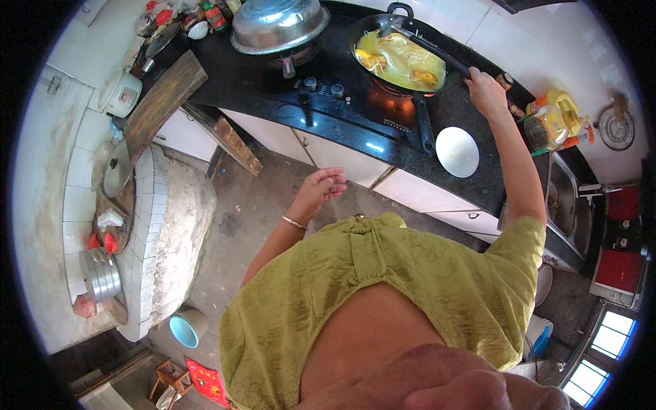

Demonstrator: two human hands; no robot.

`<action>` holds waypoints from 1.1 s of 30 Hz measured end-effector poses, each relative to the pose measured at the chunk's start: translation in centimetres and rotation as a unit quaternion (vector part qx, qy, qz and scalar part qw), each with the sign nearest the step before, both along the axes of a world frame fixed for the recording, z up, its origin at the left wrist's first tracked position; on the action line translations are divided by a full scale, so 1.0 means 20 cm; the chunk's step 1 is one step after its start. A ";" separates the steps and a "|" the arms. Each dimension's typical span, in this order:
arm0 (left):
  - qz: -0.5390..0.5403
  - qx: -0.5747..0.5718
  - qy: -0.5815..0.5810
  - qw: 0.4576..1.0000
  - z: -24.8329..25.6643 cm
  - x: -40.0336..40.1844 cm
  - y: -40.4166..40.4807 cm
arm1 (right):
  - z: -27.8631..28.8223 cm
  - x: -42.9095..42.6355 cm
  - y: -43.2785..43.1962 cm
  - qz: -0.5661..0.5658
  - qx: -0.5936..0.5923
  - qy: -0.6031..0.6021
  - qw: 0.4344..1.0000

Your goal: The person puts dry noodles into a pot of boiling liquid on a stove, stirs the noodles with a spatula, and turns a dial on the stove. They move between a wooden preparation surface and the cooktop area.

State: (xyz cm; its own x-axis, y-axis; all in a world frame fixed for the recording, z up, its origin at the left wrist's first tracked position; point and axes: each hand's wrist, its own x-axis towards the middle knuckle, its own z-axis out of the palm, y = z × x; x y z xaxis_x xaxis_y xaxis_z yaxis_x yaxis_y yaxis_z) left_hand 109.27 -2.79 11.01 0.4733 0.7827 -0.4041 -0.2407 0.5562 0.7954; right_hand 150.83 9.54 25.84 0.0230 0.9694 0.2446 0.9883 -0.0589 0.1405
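My right hand (pixel 486 93) grips the dark handle of a spatula (pixel 430 47), whose far end reaches into a black wok (pixel 376 84). In the wok lies yellowish broth (pixel 394 61) with pale thin strands and browned egg-like pieces (pixel 424 78). An orange glow shows under the wok, and its long handle (pixel 423 125) points towards me. Beside that handle stands a white bowl (pixel 457 152) with a small yellow trace inside. My left hand (pixel 319 192) hangs in front of my body, holding nothing, its fingers loosely bent and apart.
A domed metal lid (pixel 281 25) covers the left burner. Oil bottles (pixel 553 120) stand at the right, before a sink (pixel 561 200). A wooden board (pixel 166 105) bridges the gap towards a tiled stove (pixel 154 205). A blue-lined bucket (pixel 184 330) sits on the floor.
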 end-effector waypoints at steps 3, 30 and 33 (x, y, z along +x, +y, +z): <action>-0.006 -0.001 0.003 1.000 0.02 0.01 0.00 | 0.01 -0.11 0.05 0.002 -0.003 -0.010 1.000; -0.063 0.014 -0.008 0.998 0.02 0.13 0.05 | 0.02 0.16 -0.09 -0.117 -0.080 0.206 0.968; -0.048 0.002 0.005 0.999 0.01 0.12 0.03 | -0.02 0.06 0.07 -0.167 -0.110 0.327 0.924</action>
